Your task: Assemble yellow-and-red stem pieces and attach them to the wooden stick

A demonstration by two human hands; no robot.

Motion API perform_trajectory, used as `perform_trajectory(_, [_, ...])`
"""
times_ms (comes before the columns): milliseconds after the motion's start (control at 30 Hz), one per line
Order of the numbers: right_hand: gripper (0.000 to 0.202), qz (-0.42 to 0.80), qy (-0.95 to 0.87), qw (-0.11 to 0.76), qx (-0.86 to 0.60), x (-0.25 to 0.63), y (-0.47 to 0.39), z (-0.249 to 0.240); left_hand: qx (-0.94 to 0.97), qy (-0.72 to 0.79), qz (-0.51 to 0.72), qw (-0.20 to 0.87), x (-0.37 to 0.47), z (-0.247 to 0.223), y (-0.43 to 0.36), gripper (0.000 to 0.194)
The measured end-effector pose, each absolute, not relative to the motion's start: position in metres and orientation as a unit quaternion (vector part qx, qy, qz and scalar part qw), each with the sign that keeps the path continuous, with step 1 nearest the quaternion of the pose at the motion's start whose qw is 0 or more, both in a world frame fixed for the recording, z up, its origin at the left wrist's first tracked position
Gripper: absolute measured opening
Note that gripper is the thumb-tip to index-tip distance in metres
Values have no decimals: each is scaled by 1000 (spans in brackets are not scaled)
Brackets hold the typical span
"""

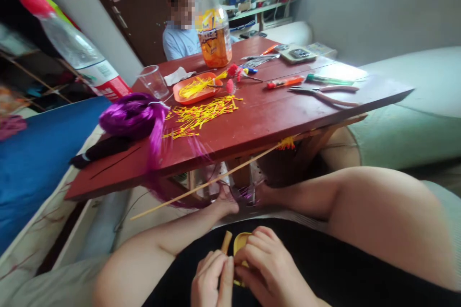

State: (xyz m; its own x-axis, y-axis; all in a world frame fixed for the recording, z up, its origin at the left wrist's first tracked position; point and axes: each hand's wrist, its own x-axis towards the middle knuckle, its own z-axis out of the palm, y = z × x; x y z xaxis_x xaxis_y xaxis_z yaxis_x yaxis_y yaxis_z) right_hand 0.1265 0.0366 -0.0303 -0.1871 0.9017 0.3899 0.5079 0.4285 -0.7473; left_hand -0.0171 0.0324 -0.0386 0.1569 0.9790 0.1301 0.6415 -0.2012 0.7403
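Observation:
Both hands are together over the dark cloth on the lap. My left hand (213,276) is closed, with a short tan roll (226,242) sticking up from its fingers. Closed around the edge of a round yellow object (242,241), my right hand (264,261) touches the fingertips of the left; its fingers hide much of that object. A thin wooden stick (216,180) with a yellow and red tuft (287,143) at its far end slants in front of the table edge, beyond the hands.
The red table (266,120) bears yellow stamens (205,115), an orange tray (187,100), purple thread (131,115), pliers (329,93), a drink bottle (215,33) and a clear cup (154,81). A large bottle (79,50) stands at left. A person (180,9) is behind the table.

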Motion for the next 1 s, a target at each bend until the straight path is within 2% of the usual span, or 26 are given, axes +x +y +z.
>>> perform_trajectory(67, [14, 234, -736, 419, -478, 130, 33, -31, 744, 550, 276, 261, -14, -31, 30, 39])
perform_trajectory(167, [13, 233, -737, 407, -488, 133, 30, -34, 700, 615, 325, 162, -8, -26, 23, 22])
perform_trajectory(200, [12, 234, -738, 403, -488, 134, 29, -36, 685, 623, 343, 158, -7, -26, 20, 23])
perform_trajectory(367, [9, 260, -744, 407, -461, 137, 26, -41, 658, 603, 354, 280, -6, -32, 11, 18])
perform_trajectory(533, [8, 294, -719, 405, -482, 144, 22, -42, 671, 598, 365, 242, -12, -30, 12, 17])
perform_trajectory(667, [16, 307, -723, 385, -485, 140, 21, -39, 689, 570, 386, 225, -13, -25, 13, 17])
perform_trajectory(767, [8, 273, -738, 390, -479, 140, 22, -42, 699, 557, 392, 217, -15, -23, 12, 18])
perform_trajectory(867, [8, 228, -757, 390, -472, 145, 22, -46, 714, 556, 373, 206, -18, -23, 11, 17])
perform_trajectory(933, [4, 225, -771, 383, -456, 148, 22, -47, 733, 542, 360, 198, -19, -25, 10, 17])
perform_trajectory(1000, [8, 233, -787, 376, -431, 147, 21, -47, 744, 529, 366, 181, -19, -29, 9, 19])
